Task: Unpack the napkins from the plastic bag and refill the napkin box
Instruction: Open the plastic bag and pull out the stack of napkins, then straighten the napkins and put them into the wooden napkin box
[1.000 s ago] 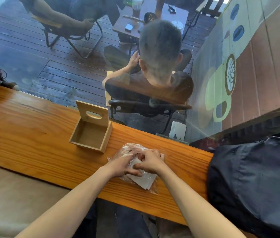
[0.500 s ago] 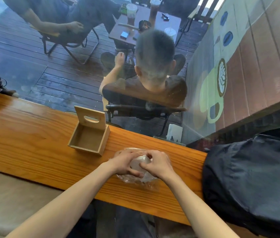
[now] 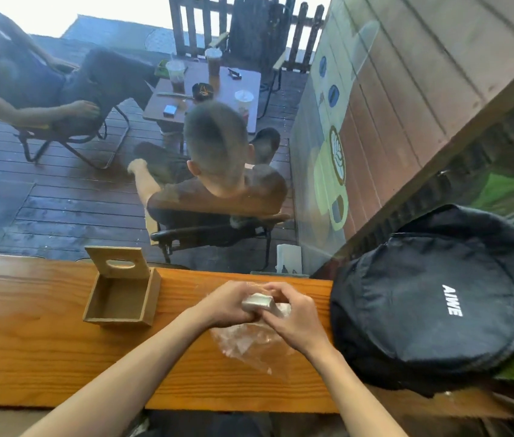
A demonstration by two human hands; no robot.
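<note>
Wooden tabletop (image 3: 44,351): left hand (image 3: 227,305) and right hand (image 3: 296,320) both grip the napkin stack (image 3: 257,303) between them, long axis left-right, above the plastic bag (image 3: 249,345); the open napkin box (image 3: 120,294) sits left of the left hand.

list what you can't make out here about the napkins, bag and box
Head view only:
- Napkins: only one end of the stack shows between the left hand and right hand; the fingers cover the rest, so their count is unclear.
- Bag: clear, crumpled and blurred; its opening lies under the hands.
- Box: its near wall hides part of the floor.
- Backpack: cut off by the right edge.
</note>
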